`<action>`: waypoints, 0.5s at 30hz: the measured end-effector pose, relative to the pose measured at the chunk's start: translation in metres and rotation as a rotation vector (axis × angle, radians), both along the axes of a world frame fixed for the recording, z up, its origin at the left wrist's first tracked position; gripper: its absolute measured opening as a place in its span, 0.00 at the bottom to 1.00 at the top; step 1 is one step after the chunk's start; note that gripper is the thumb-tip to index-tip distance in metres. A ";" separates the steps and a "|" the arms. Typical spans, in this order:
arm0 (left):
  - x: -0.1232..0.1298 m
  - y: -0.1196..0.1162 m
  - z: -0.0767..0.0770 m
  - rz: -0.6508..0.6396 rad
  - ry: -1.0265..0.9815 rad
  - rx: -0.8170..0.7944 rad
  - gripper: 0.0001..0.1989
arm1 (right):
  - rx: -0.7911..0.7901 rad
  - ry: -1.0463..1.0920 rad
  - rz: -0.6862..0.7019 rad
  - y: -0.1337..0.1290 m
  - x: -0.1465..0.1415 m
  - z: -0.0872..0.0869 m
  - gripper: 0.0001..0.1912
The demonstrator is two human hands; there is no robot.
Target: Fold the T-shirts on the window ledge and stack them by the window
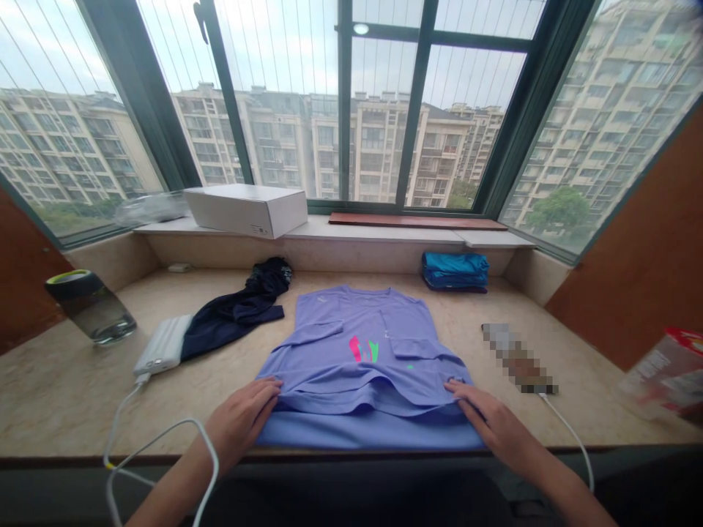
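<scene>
A purple-blue shirt (356, 322) with a pink and green print lies on the stone counter, its sleeves folded inward over the front. The lower part is turned up, with a wavy raised edge across the middle. My left hand (242, 413) grips the shirt's left side near the front edge, fingertips closed on the cloth. On the opposite side, my right hand (491, 421) pinches the cloth in the same way. A band of the shirt lies between both hands along the counter's front edge.
Dark clothing (236, 315), a white power bank (165, 344) with a cable and a bottle (91, 307) are left. Folded blue clothes (455, 271) lie behind right, a phone (516, 359) and plastic package (667, 373) further right. A white box (247, 208) sits on the sill.
</scene>
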State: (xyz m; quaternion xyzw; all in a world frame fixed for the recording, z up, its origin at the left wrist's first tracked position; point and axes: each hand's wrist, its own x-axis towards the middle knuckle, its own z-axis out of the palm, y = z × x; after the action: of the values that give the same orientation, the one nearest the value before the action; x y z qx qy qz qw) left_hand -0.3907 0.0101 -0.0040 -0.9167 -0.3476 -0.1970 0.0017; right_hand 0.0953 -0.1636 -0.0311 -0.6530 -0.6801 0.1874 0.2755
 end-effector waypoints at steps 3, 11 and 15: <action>-0.006 0.002 -0.008 0.001 -0.010 -0.001 0.20 | -0.026 0.016 0.001 -0.001 0.002 0.004 0.24; -0.037 0.010 -0.023 -0.014 0.040 -0.031 0.19 | -0.147 -0.040 0.109 -0.015 0.013 0.020 0.25; -0.038 0.010 -0.020 -0.011 0.021 -0.001 0.20 | -0.110 -0.074 0.113 -0.017 0.018 0.014 0.18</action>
State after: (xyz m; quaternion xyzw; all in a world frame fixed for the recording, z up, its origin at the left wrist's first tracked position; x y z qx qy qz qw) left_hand -0.4284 0.0201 -0.0241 -0.9207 -0.3425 -0.1869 0.0036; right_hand 0.1130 -0.1810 -0.0172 -0.6343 -0.7141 0.2156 0.2029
